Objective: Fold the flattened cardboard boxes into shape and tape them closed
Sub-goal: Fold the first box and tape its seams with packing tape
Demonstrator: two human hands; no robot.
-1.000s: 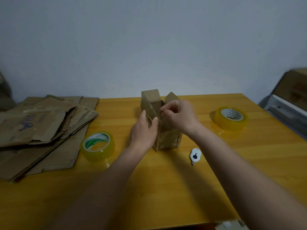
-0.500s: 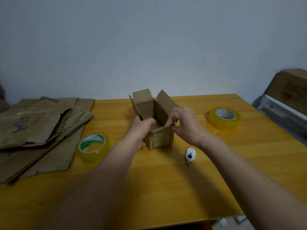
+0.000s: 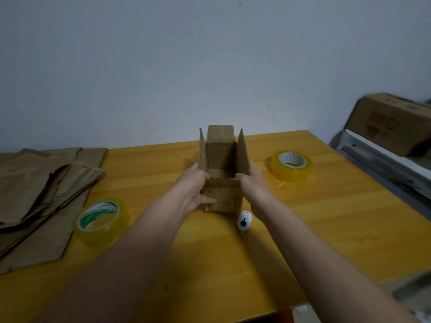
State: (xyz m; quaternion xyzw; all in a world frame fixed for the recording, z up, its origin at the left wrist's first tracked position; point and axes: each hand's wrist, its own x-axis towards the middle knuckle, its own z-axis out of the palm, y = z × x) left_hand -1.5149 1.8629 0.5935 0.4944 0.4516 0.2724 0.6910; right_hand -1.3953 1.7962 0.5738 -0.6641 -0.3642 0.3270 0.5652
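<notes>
A small brown cardboard box (image 3: 222, 194) stands upright in the middle of the wooden table (image 3: 326, 217), its top open and three flaps raised. My left hand (image 3: 194, 188) grips its left side, thumb on the front face. My right hand (image 3: 253, 183) holds its right side just below the right flap. A pile of flattened cardboard boxes (image 3: 39, 194) lies at the left of the table. A clear tape roll with a green and white core (image 3: 100, 220) sits beside the pile. A second yellowish tape roll (image 3: 291, 165) lies to the right of the box.
A small white cutter (image 3: 244, 220) lies on the table just in front of the box's right corner. Off the table at the far right, a closed cardboard carton (image 3: 387, 122) rests on a white and grey appliance (image 3: 382, 159). A bare wall rises behind the table.
The box has turned square to me and its flaps have spread open. My right hand left the top flaps and went to the box's right side; my left hand slid down its left side.
</notes>
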